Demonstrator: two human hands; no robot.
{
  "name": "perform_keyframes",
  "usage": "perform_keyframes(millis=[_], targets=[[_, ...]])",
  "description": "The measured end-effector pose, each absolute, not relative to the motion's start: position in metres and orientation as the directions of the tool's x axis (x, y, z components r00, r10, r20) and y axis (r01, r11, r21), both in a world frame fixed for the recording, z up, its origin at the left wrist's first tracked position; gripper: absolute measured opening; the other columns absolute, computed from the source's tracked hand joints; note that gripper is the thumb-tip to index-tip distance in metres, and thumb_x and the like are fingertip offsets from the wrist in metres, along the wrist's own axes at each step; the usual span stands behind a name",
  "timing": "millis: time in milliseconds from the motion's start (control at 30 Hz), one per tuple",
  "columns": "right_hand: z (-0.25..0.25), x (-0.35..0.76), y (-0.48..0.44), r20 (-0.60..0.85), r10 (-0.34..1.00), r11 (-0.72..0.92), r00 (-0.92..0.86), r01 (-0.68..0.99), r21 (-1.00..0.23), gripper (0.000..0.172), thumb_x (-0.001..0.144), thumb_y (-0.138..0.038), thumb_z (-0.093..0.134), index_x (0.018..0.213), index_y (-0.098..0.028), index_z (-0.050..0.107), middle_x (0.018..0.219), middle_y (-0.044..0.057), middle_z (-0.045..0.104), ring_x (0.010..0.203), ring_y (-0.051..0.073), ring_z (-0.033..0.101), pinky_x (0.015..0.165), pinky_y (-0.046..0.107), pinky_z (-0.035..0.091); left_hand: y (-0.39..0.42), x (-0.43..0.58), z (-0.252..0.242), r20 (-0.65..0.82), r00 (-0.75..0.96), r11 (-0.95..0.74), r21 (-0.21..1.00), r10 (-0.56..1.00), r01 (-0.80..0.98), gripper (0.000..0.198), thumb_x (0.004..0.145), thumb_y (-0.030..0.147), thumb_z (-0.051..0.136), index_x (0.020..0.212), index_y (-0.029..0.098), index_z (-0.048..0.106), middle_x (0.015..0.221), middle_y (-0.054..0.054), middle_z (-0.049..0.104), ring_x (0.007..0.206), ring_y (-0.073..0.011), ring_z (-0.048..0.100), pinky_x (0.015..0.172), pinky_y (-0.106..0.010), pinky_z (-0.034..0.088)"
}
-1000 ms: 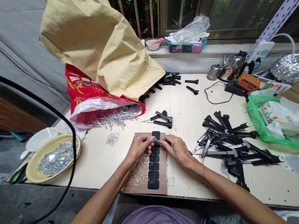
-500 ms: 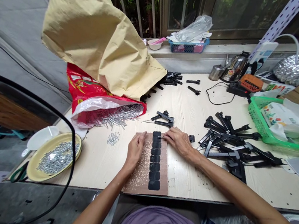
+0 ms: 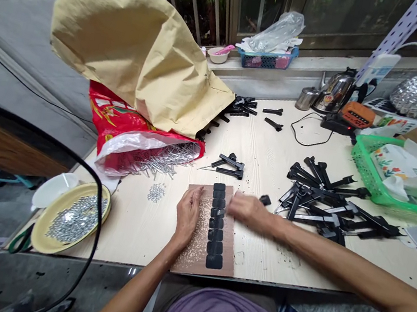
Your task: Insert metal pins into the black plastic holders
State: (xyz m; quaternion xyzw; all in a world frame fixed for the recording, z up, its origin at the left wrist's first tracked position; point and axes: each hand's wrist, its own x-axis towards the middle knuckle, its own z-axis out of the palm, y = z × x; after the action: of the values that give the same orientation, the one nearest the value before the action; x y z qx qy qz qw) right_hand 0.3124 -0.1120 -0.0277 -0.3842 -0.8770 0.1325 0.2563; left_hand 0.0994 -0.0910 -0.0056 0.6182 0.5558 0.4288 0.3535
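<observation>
Left hand [image 3: 188,215] on board [image 3: 193,251]; blurred right hand [image 3: 246,212] perhaps touches black tabs [image 3: 215,235].

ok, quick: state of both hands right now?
Left hand: open, flat on the brown board, holding nothing.
Right hand: blurred beside the black pads; cannot tell.

no legible text, no readable labels

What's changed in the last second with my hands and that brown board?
The left hand has parted from the right hand and now rests flat on the brown board, left of the row of black pads. The right hand, blurred, has drawn to the board's right edge. Board, pads and the pile of black parts stayed put.
</observation>
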Motion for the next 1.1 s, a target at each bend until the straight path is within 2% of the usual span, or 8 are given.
perform_keyframes(millis=[100,233,400,500,567,700,900,1100], targets=[[-0.026,0.310,-0.114,0.338,0.646,0.748,-0.684,0.479,-0.459,0.030,0.096,-0.025,0.038,0.083,-0.021,0.064,0.075,0.000,0.060,0.072,0.013,0.050,0.061,0.028,0.048,-0.091,0.099,-0.006,0.133,0.023,-0.132,0.915,0.991,0.382,0.034,0.091,0.039,0.043,0.102,0.020,0.069,0.107,-0.006,0.067,0.101,-0.0198,0.059,0.090,-0.031,0.042],[-0.013,0.313,-0.098,0.343,0.810,0.586,-0.476,0.635,-0.503,0.032,0.097,-0.026,0.037,0.085,-0.017,0.065,0.082,0.004,0.060,0.077,0.014,0.051,0.063,0.030,0.049,-0.090,0.098,-0.007,0.139,0.014,-0.132,0.901,0.990,0.413,0.033,0.090,0.039,0.044,0.102,0.021,0.069,0.102,-0.006,0.068,0.098,-0.0207,0.060,0.087,-0.032,0.043],[-0.009,0.311,-0.109,0.259,0.650,0.711,-0.714,0.451,-0.539,0.032,0.097,-0.027,0.036,0.088,-0.021,0.065,0.078,0.001,0.060,0.075,0.013,0.051,0.065,0.030,0.049,-0.090,0.098,-0.010,0.127,0.028,-0.126,0.884,0.991,0.450,0.037,0.092,0.040,0.038,0.105,0.020,0.068,0.102,-0.007,0.067,0.098,-0.0212,0.059,0.088,-0.033,0.043],[-0.007,0.313,-0.108,0.260,0.748,0.636,-0.611,0.547,-0.545,0.032,0.098,-0.027,0.034,0.091,-0.018,0.064,0.084,0.003,0.060,0.078,0.013,0.052,0.067,0.030,0.049,-0.090,0.098,-0.010,0.142,0.037,-0.143,0.876,0.989,0.460,0.038,0.092,0.040,0.038,0.104,0.020,0.068,0.101,-0.007,0.067,0.098,-0.0213,0.059,0.088,-0.033,0.042],[-0.005,0.315,-0.099,0.261,0.811,0.573,-0.524,0.621,-0.534,0.032,0.098,-0.027,0.034,0.090,-0.016,0.063,0.085,0.004,0.060,0.079,0.014,0.051,0.069,0.031,0.049,-0.091,0.098,-0.009,0.155,0.034,-0.154,0.875,0.987,0.460,0.037,0.092,0.040,0.039,0.104,0.020,0.068,0.101,-0.007,0.067,0.098,-0.0214,0.059,0.088,-0.033,0.042],[-0.004,0.314,-0.089,0.299,0.728,0.669,-0.617,0.547,-0.503,0.027,0.097,-0.025,0.037,0.090,-0.018,0.062,0.092,0.004,0.060,0.088,0.015,0.051,0.079,0.033,0.047,-0.091,0.099,-0.008,0.170,0.036,-0.168,0.874,0.985,0.456,0.037,0.092,0.040,0.039,0.101,0.020,0.069,0.099,-0.007,0.067,0.098,-0.0212,0.060,0.088,-0.032,0.042],[-0.005,0.301,-0.117,0.338,0.723,0.680,-0.603,0.533,-0.503,0.027,0.097,-0.024,0.037,0.090,-0.016,0.062,0.091,0.005,0.060,0.086,0.015,0.051,0.074,0.031,0.046,-0.092,0.100,-0.010,0.178,0.046,-0.176,0.845,0.983,0.505,0.042,0.094,0.041,0.034,0.104,0.017,0.067,0.100,-0.008,0.067,0.096,-0.0203,0.060,0.086,-0.033,0.044],[0.010,0.326,-0.139,0.167,0.627,0.753,-0.761,0.536,-0.382,0.026,0.094,-0.029,0.045,0.077,-0.018,0.061,0.076,0.001,0.060,0.072,0.012,0.049,0.069,0.028,0.039,-0.091,0.097,-0.013,0.178,0.048,-0.178,0.852,0.983,0.493,0.041,0.094,0.040,0.033,0.105,0.017,0.066,0.104,-0.008,0.067,0.098,-0.0202,0.060,0.087,-0.034,0.045]])
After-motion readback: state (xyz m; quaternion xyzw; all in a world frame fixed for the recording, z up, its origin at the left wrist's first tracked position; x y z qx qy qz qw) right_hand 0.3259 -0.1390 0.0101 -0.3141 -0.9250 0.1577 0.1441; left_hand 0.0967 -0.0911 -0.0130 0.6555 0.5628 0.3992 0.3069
